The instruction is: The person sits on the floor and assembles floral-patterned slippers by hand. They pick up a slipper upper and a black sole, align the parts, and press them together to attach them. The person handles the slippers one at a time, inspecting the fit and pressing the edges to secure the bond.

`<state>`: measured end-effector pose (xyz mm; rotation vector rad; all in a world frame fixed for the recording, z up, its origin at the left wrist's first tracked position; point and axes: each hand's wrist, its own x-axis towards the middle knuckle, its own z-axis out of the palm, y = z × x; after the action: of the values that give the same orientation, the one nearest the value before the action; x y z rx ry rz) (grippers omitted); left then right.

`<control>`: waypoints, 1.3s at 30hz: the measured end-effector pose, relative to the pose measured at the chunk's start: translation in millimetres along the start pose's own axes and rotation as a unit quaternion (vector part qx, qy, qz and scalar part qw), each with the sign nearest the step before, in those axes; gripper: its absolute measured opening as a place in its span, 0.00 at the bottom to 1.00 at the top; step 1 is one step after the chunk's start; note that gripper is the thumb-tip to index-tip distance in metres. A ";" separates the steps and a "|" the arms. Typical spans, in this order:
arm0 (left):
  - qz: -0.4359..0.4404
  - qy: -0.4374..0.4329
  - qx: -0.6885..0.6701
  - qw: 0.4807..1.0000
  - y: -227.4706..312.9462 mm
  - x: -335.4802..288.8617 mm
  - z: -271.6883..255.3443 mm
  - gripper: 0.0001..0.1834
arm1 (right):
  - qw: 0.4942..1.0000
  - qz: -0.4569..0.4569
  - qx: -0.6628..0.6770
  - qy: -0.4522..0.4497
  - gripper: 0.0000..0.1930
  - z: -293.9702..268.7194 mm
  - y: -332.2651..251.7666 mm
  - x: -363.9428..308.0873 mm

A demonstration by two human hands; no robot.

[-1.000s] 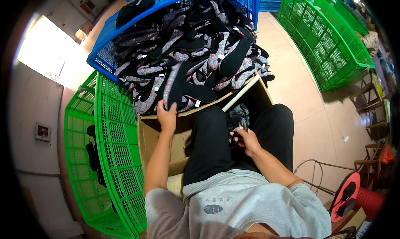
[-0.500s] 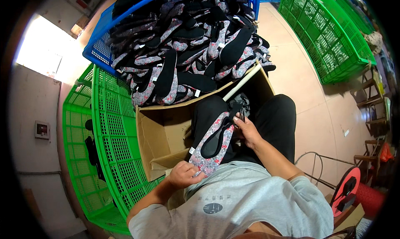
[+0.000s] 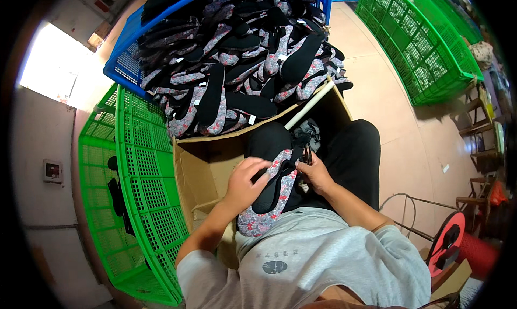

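Note:
A slipper [image 3: 253, 224] with grey floral fabric, red flowers and a dark inside lies slanted over my lap, its rounded end toward my shirt. My right hand [image 3: 318, 175] is closed at its far end, thumb on the black fabric edge. A dark, narrow tool [image 3: 307, 155], possibly thread snips, shows by the fingers of that hand; its full shape is hidden. On the slipper's left side, my left hand [image 3: 245, 184] has its fingers stretched out and apart, the tips by the floral edge. Whether they touch it I cannot tell.
Beyond my knees, a heap of similar slippers [image 3: 215, 96] fills a blue crate [image 3: 125, 64] and reaches a cardboard box [image 3: 188, 169] with a white tube [image 3: 309, 105] across it. Green crates [image 3: 145, 163] stand at left, another green crate [image 3: 417, 50] at far right. A red-rimmed reel [image 3: 448, 239] sits right.
My left hand has let go of the slipper's near rounded end and moved up along its left side, fingers opening. The slipper's near end has shifted slightly left and down.

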<state>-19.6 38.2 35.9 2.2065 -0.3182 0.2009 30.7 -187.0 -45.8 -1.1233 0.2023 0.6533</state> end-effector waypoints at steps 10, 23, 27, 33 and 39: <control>-0.083 -0.172 -0.069 0.979 -15.8 47.8 32.8 0.18 | 0.999 -0.044 -0.025 -0.010 0.13 -1.0 5.2 0.0; -0.049 -0.192 -0.145 0.969 -29.6 57.1 57.9 0.10 | 0.997 0.068 -0.020 -0.011 0.12 -12.5 -54.8 -10.9; -0.026 -0.195 -0.162 0.967 -32.4 58.5 64.1 0.08 | 0.999 0.018 -0.038 0.012 0.07 -21.1 -41.4 -2.8; -0.070 -0.241 -0.177 0.952 -37.5 74.7 60.6 0.07 | 0.997 -0.050 -0.026 0.061 0.04 -3.5 -44.7 -5.3; -0.101 -0.304 -0.155 0.934 -33.4 94.1 55.8 0.09 | 0.995 -0.069 -0.042 0.062 0.05 -14.9 -37.6 2.6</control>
<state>81.9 -1.3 0.8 1.9188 -0.4209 -0.6208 57.1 -209.3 -24.6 -1.2491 0.2020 0.4740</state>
